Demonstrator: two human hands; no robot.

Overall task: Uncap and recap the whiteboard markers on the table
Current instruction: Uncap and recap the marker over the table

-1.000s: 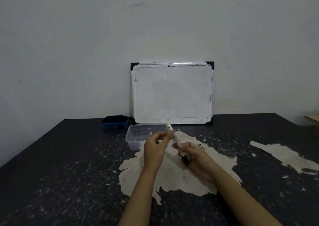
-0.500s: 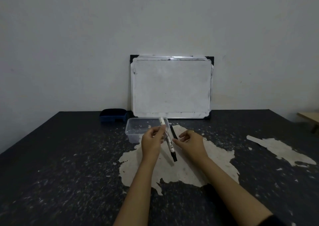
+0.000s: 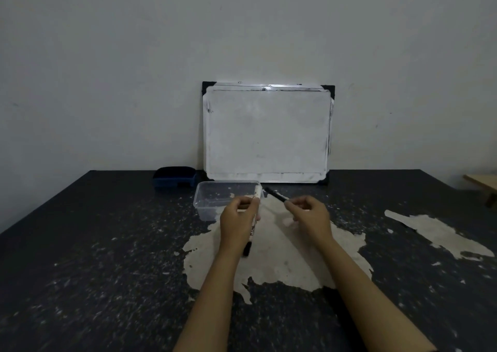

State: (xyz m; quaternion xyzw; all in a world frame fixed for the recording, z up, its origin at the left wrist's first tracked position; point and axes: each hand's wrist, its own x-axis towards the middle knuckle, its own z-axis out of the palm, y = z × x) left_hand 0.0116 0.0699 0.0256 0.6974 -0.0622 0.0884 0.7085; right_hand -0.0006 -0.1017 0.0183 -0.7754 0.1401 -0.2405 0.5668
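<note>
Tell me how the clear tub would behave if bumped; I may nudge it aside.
The tub looks like thin clear plastic and empty, so it is probably light and would slide readily on the table. Its low, wide shape makes tipping unlikely. The thin walls may flex if squeezed.

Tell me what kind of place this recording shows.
Probably a plain room set up as a makeshift work spot: a worn black table with peeling paint against a bare wall, with a small whiteboard leaning on it.
</note>
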